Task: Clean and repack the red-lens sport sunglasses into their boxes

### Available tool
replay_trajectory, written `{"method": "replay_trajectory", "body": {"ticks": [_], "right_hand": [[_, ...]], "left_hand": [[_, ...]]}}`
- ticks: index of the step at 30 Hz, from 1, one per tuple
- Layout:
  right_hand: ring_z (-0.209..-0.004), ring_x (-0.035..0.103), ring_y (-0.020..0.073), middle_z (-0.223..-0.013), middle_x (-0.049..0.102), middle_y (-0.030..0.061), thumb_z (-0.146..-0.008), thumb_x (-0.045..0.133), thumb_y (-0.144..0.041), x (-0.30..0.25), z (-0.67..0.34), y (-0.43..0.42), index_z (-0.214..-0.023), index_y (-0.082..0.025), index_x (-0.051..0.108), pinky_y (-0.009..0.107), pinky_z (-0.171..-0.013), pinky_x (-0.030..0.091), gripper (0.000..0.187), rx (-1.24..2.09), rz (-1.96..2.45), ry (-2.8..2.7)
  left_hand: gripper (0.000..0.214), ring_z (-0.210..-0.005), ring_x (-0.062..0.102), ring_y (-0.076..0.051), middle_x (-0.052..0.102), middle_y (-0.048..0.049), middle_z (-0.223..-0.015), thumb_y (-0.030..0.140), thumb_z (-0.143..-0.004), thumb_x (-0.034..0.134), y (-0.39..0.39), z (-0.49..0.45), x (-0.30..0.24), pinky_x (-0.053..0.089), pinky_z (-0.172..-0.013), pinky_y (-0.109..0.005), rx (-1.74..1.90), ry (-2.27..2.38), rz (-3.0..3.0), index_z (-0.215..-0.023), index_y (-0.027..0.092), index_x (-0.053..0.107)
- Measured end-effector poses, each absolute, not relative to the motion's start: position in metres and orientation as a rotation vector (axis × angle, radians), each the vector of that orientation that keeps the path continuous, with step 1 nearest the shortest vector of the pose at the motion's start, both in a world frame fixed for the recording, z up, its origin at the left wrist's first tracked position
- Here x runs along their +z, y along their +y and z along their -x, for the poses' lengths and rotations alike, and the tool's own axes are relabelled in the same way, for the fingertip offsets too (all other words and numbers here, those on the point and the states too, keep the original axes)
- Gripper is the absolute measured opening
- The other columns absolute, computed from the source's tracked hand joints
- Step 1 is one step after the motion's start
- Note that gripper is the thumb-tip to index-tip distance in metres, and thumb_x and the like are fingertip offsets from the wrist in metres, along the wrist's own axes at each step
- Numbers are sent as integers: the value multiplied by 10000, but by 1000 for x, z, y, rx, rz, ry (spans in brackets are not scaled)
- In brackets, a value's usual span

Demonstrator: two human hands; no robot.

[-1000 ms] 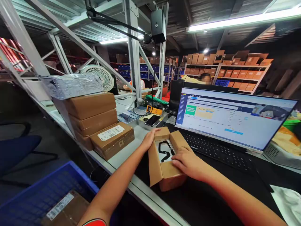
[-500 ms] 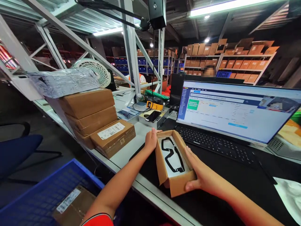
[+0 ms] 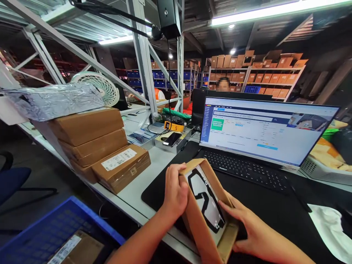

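Tilted, open brown cardboard box (image 3: 200, 229); inside, white package (image 3: 211, 212), black-outlined

Open brown cardboard box (image 3: 200, 225), tilted

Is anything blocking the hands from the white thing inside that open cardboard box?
No visible lid or flap covers the white item with thick black lines. The left wall of the brown cardboard box stands between it and the left hand; the right hand seemingly has one finger over the opposite wall.
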State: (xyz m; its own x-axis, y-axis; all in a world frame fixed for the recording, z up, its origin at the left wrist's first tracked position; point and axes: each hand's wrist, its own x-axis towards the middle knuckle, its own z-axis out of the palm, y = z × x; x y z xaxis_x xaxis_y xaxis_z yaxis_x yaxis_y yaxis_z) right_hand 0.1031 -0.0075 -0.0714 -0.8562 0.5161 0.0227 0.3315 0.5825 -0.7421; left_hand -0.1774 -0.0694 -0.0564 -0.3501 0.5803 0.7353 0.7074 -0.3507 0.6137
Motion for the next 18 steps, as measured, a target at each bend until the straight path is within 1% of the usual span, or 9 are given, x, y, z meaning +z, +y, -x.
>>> {"method": "replay_trajectory", "body": {"ticks": [3,4,6,8,9,11,14,16,18], "right_hand": [[-1544,99,300,-1692,45,30,-792,769,-326,-61,-119,-23,-1600,-383,126,550,-1230,162,1034,1287,771,-2439],[-1546,81,310,-1693,20,42,-775,785,-359,-61,-118,-28,-1606,-373,38,567,-1228,158,1117,1306,789,-2380],[-1547,5,348,-1688,-68,87,-662,861,-417,-63,-108,-35,-1594,-323,-123,607,-1219,146,1359,1247,883,-2311],[-1545,-32,365,-1677,-108,123,-581,890,-416,-70,-94,-37,-1576,-284,-199,620,-1216,144,1481,1127,1004,-2290],[-1545,-3,366,-1674,-77,141,-579,880,-414,-75,-90,-37,-1580,-271,-187,615,-1217,152,1470,1075,1031,-2262],[-1532,131,367,-1659,57,169,-600,848,-445,-84,-88,-33,-1595,-256,-108,595,-1217,187,1393,1037,993,-2145],[-1466,322,373,-1608,240,183,-610,810,-628,-94,-99,-25,-1589,-266,-73,576,-1186,281,1368,1116,827,-1931],[-1429,389,373,-1577,306,192,-626,746,-750,-98,-109,-21,-1578,-267,-121,571,-1159,332,1375,1138,739,-1837],[-1409,412,388,-1548,350,220,-638,695,-810,-99,-113,-18,-1576,-225,-140,589,-1147,342,1385,1064,681,-1826]], "left_hand": [[690,-1168,527,-332,546,-150,-1246,765,-913,257,-89,155,-48,426,-992,-502,-1628,-1589,1898,-1358,263,415],[720,-1157,522,-341,539,-152,-1255,783,-899,251,-90,147,-45,423,-987,-513,-1569,-1594,1927,-1399,281,381],[813,-1157,512,-365,530,-160,-1271,833,-854,239,-87,131,-39,403,-1005,-543,-1463,-1612,1956,-1465,303,319],[878,-1212,489,-384,514,-167,-1310,853,-830,236,-80,117,-34,352,-1067,-571,-1384,-1610,1978,-1520,311,251],[898,-1264,463,-389,494,-172,-1351,851,-831,235,-77,112,-33,314,-1108,-581,-1365,-1596,1987,-1545,307,207],[923,-1398,356,-398,392,-180,-1483,838,-844,242,-72,109,-35,216,-1178,-606,-1380,-1544,1984,-1580,296,116],[994,-1518,126,-419,115,-164,-1640,844,-823,377,-68,122,-48,107,-1200,-670,-1531,-1505,1915,-1589,308,39],[1135,-1525,103,-434,48,-176,-1657,847,-747,538,-63,137,-58,159,-1184,-689,-1686,-1598,2026,-1584,314,-12],[1286,-1500,217,-441,107,-219,-1649,892,-664,575,-57,150,-63,290,-1152,-661,-1821,-1685,2446,-1578,287,-96]]}}
